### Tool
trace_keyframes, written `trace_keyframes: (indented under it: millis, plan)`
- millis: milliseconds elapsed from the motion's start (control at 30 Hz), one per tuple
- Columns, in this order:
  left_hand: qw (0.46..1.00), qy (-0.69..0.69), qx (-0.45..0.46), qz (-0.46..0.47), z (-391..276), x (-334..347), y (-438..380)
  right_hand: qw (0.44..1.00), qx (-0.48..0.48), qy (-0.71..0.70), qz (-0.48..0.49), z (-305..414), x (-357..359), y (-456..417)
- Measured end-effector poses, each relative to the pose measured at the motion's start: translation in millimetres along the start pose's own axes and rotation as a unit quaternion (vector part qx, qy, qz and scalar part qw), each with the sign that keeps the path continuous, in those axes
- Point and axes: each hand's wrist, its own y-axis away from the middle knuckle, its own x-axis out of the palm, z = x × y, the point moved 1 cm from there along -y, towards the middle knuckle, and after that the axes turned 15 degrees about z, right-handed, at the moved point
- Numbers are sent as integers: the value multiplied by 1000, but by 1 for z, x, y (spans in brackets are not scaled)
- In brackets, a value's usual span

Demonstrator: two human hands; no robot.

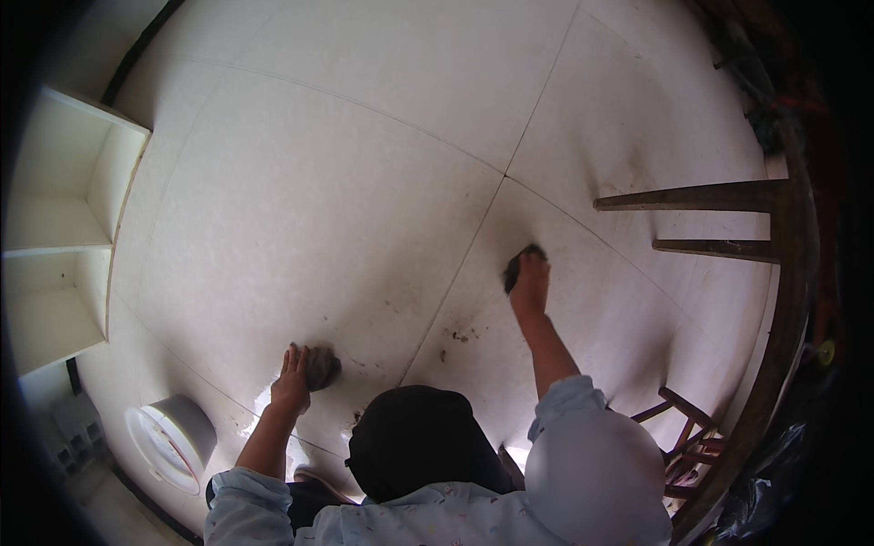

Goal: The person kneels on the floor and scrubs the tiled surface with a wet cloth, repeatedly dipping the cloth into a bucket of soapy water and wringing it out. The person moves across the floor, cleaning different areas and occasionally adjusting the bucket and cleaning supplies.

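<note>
Crouched low, I have both hands down at a pale tiled floor (287, 205). My left hand (291, 389) holds a dark grey wad, apparently a cloth (323, 368), against the tile, fingers spread along its left side. Farther out and to the right, my right hand (532, 283) is closed over a second dark cloth (513, 271), slightly blurred and pressed to the floor. Brown crumbs of dirt (461, 336) lie on the tile between the hands. A dark rounded shape (423, 443) in front of my body covers the floor nearest me.
A round white-rimmed bucket (198, 430) stands at the lower left. White open shelving (95, 239) borders the left side. Dark wooden furniture legs (696, 196) reach in from the right, with a reddish-brown wooden stool (686, 409) at the lower right. Dark tile joints (505, 176) cross the floor.
</note>
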Motion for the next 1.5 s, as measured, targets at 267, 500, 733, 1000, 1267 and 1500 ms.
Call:
trace_keyframes:
  millis: [267, 500, 733, 1000, 1267, 1500]
  plan:
    - [1000, 18, 6, -6, 0, 3, -4, 994, -33, 44, -90, -21, 3, -16]
    - [1000, 23, -20, 8, 6, 6, 2, 973, -223, 11, 51, 53, 42, 53]
    - [999, 34, 7, -10, 0, 5, -5, 988, -39, -30, -148, 0, -21, -134]
    - [999, 42, -19, 14, 2, -1, 9, 936, -346, -47, -50, 109, 46, -54]
    - [1000, 24, -4, -5, -3, 1, -5, 992, -99, 51, -54, 48, -27, -139]
    - [999, 28, -2, -23, 6, 11, -5, 961, -266, 47, -59, 60, 20, -119]
